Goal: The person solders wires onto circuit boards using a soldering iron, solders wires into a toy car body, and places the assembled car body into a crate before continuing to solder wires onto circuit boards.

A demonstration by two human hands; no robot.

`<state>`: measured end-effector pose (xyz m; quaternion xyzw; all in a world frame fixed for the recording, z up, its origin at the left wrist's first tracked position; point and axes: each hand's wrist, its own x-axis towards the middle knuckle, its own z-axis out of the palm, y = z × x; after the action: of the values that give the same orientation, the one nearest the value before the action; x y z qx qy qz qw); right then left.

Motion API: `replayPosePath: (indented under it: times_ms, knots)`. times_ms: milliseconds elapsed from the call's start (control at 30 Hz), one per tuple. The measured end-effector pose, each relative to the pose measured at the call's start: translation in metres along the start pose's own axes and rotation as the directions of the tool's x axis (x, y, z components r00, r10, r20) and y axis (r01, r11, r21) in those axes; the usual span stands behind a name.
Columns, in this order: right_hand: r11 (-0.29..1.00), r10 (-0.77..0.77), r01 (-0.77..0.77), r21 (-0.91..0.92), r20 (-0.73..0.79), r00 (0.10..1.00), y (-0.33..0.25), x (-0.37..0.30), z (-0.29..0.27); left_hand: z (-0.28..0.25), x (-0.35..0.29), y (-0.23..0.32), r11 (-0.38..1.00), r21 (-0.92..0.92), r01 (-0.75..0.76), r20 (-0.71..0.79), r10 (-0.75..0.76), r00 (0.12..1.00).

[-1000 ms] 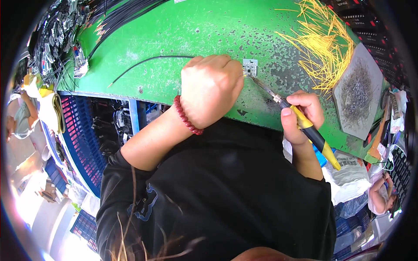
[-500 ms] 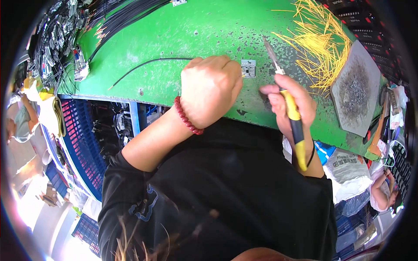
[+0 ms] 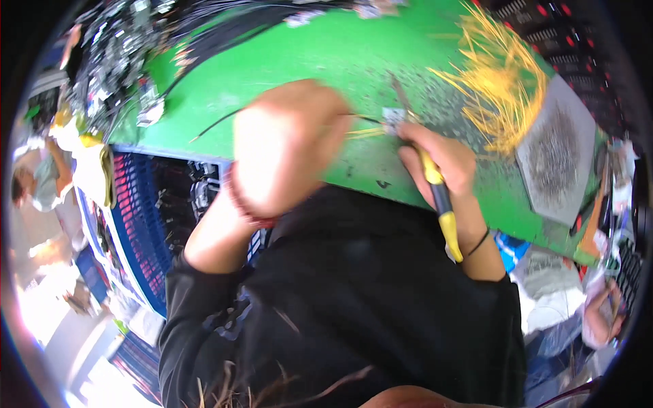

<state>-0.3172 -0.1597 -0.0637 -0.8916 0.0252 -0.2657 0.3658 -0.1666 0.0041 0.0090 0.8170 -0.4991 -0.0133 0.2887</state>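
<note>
My left hand (image 3: 292, 146), with a red bead bracelet at the wrist, is smeared by motion over the green bench; its fingers cannot be made out. A black cable (image 3: 216, 126) shows on both sides of this hand, its right end reaching a small white circuit board (image 3: 392, 116). Thin yellow wires (image 3: 365, 133) run from the board towards the left hand. My right hand (image 3: 442, 160) is closed round the yellow-and-black handle of a soldering iron (image 3: 443, 197). The iron's metal tip points away, past the board's right side, and my right fingertips are close by the board's edge.
Loose yellow wires (image 3: 507, 88) lie at the far right, beside a grey plate (image 3: 541, 173) with a dark, scorched-looking middle. Black cables (image 3: 224, 34) and a heap of cabled parts (image 3: 112, 68) fill the far left. A blue crate (image 3: 136, 224) stands below the bench's left edge.
My left hand has moved left and is now blurred. My right hand with the soldering iron has come left to the board. Yellow wires and the cable's right end have come into sight.
</note>
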Motion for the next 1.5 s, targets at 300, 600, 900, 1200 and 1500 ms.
replayPosePath:
  times_ms: [300,600,900,1200,1500]
  knots:
    - [0.985,0.145,-0.138,0.103,-0.063,0.987,-0.004,-0.022,-0.014,0.059,0.093,0.056,0.949,-0.027,-0.314,-0.279,0.294,0.914]
    - [0.932,0.198,-0.177,0.315,-0.035,0.98,0.014,-0.035,-0.009,-0.072,-0.038,-0.125,0.88,0.179,0.441,-0.48,-0.313,0.82]
    - [0.944,0.214,-0.204,0.261,-0.011,0.977,0.01,-0.035,-0.005,-0.127,-0.087,-0.182,0.548,0.634,0.546,-0.165,-0.594,0.787]
    - [0.926,0.23,-0.224,0.303,0.016,0.973,0.01,-0.031,-0.006,-0.138,-0.112,-0.138,0.84,0.353,0.412,-0.469,-0.222,0.855]
    - [0.801,0.39,-0.315,0.508,-0.044,0.92,0.0,-0.027,-0.017,-0.175,-0.081,-0.019,0.977,-0.203,0.071,-0.223,-0.117,0.968]
